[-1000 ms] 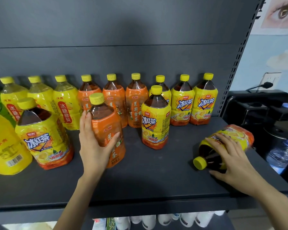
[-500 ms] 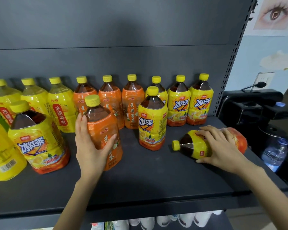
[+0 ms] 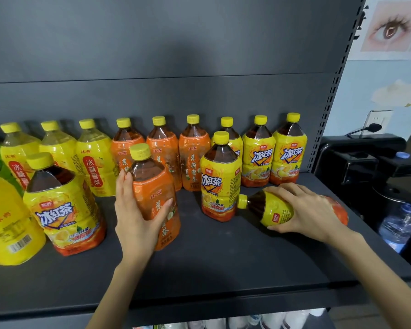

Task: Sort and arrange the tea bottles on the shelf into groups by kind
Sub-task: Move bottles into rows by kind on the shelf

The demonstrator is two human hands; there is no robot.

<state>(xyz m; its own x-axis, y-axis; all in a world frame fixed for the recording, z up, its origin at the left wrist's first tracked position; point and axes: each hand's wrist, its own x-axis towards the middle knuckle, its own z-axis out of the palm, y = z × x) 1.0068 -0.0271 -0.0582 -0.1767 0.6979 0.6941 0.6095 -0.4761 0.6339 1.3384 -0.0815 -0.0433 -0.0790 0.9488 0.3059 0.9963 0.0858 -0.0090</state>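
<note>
Shelf [image 3: 211, 269]: dark grey board across the lower frame, carrying all the bottles.
Left hand [image 3: 133, 217]: centre of frame, fingers and thumb wrapped round the orange jasmine tea bottle [image 3: 157, 186].
Orange jasmine tea bottle: upright, in front of the back row.
Right hand [image 3: 311, 210]: right of centre, fingers curled over the lying iced tea bottle [image 3: 275, 214].
Lying iced tea bottle: on its side on the shelf, yellow cap pointing left, just beside the standing iced tea bottle [image 3: 221, 181].
Back row, left to right: pear drink bottles [image 3: 95, 162], jasmine tea bottles [image 3: 193, 157], iced tea bottles [image 3: 259, 157].
Lower left: front iced tea bottle [image 3: 64, 210], upright beside a large yellow bottle [image 3: 5, 222].
</note>
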